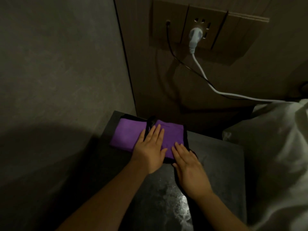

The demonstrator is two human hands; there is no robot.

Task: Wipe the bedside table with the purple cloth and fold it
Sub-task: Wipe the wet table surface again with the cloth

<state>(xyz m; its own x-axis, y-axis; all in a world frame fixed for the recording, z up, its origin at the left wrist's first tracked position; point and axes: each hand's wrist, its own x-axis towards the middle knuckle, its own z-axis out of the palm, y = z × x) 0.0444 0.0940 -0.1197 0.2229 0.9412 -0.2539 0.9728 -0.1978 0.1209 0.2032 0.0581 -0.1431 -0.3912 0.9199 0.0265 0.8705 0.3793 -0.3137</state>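
Purple cloth (128, 135) lies folded at far left corner of dark tabletop (216, 155), long axis running left to right, black trim at edges. Both my hands flat on it, fingers straight, gripping nothing. Left hand (150, 150) presses cloth middle, nearer to free left half. Right hand (188, 169) rests just beside it on near right corner. I judge next fold goes left half over right. Forearms reach forward, close together.
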